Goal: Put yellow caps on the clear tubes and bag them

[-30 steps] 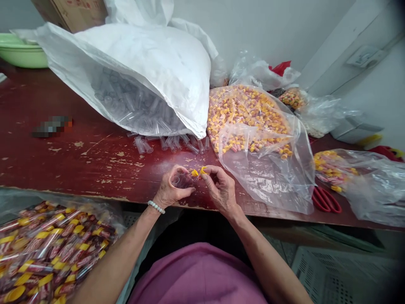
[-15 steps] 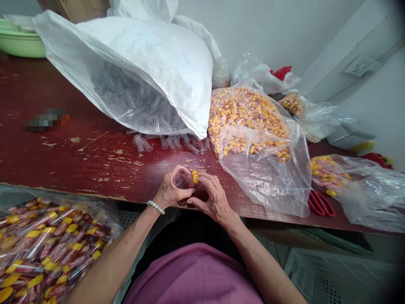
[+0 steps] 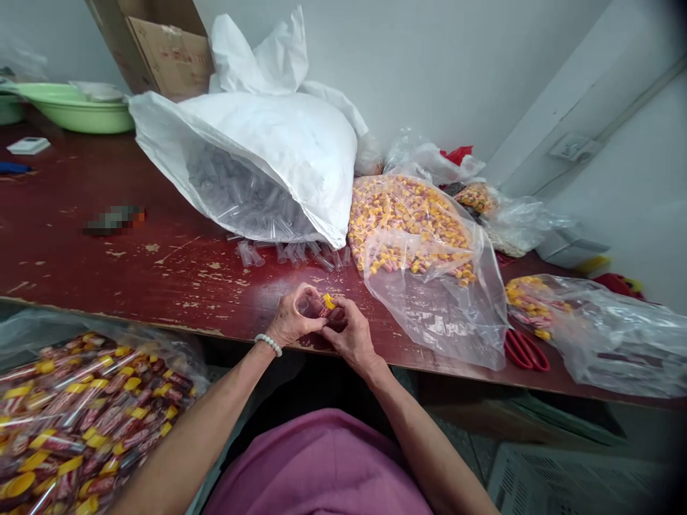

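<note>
My left hand point(image 3: 293, 318), with a beaded bracelet at the wrist, is curled around a clear tube point(image 3: 308, 306) near the table's front edge. At the tube's right end, my right hand point(image 3: 351, 332) pinches a yellow cap point(image 3: 328, 302) with printed wrapping attached. Thumbs and fingertips of both hands come close together there. Behind them, a white sack point(image 3: 279, 150) lies open with many clear tubes inside, and several loose tubes point(image 3: 250, 253) lie at its mouth. To the right, a clear bag point(image 3: 413, 222) holds many yellow caps with pinkish wrapping.
Filled, yellow-capped tubes point(image 3: 107, 408) fill a bag at lower left. Red-handled scissors point(image 3: 526, 350) and another plastic bag point(image 3: 617, 336) lie at right. A green basin point(image 3: 91, 114) and a cardboard box point(image 3: 172, 57) stand at back left. A crate point(image 3: 558, 479) is below right.
My right hand's fingers have closed in on the yellow cap, nearer my left hand. The view has shifted, showing more of the table's left side.
</note>
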{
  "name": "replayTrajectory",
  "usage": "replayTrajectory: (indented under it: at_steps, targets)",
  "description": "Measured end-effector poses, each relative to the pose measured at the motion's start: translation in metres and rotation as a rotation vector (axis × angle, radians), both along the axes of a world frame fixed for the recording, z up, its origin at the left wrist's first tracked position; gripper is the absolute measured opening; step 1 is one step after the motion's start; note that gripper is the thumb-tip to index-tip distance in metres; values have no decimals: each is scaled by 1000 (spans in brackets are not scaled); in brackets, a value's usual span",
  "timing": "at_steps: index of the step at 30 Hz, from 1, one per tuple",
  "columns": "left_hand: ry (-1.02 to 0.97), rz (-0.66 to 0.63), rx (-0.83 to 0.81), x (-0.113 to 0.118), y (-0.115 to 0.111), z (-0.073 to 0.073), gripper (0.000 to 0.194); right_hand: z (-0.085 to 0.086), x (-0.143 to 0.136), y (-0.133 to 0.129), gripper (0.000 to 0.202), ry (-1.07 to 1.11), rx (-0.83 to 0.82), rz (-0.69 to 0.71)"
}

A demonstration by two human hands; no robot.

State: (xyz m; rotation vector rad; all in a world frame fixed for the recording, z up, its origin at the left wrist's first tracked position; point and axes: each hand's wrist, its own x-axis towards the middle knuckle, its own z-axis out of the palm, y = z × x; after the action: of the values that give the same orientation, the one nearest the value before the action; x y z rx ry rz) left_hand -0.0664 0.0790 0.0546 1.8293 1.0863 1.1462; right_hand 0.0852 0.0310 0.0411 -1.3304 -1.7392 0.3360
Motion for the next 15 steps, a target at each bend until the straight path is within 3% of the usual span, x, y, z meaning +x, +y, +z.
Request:
replayTrajectory:
  at_steps: [4, 9, 12, 15]
  targets:
    - [-62, -11, -18, 1, -2, -4, 38, 9, 6, -6, 41, 99, 36, 26]
    - [0, -3, 1, -1, -1, -2, 38, 20, 13, -5, 35, -136, 43, 163]
    - [13, 9, 15, -1, 0, -2, 39, 16, 13, -5, 41, -248, 55, 162]
    - [-19, -4, -6, -1, 0, -3, 39, 4, 6, -8, 57, -187, 66, 142]
